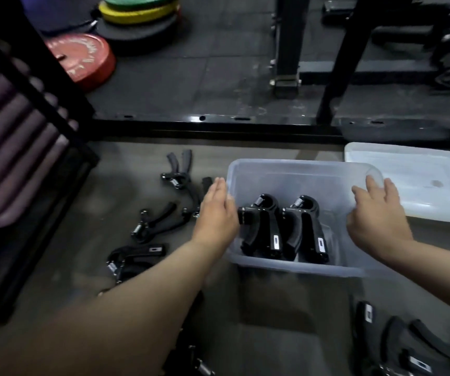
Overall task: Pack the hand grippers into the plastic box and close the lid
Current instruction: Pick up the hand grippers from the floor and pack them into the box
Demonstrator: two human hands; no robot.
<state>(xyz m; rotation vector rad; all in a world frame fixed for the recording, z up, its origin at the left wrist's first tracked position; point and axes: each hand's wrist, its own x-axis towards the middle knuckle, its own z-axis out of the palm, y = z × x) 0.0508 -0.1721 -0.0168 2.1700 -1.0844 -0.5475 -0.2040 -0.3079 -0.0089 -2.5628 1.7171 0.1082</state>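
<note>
A clear plastic box (pixel 299 169) stands open on the floor, with two black hand grippers (pixel 261 226) side by side inside it. My left hand (pixel 217 210) lies flat against the box's left wall, fingers straight. Over the box's right rim hovers my right hand (pixel 378 213), fingers relaxed and holding nothing. The translucent lid (pixel 419 183) lies flat on the floor to the right of the box. Several more black hand grippers (pixel 158 221) are scattered on the floor to the left, and others (pixel 408 346) lie at the lower right.
A red weight plate (pixel 82 58) and a stack of yellow and green plates (pixel 137 12) lie at the back left. A black rack frame (pixel 245 126) crosses behind the box. A dark shelf unit (pixel 14 131) stands at the left.
</note>
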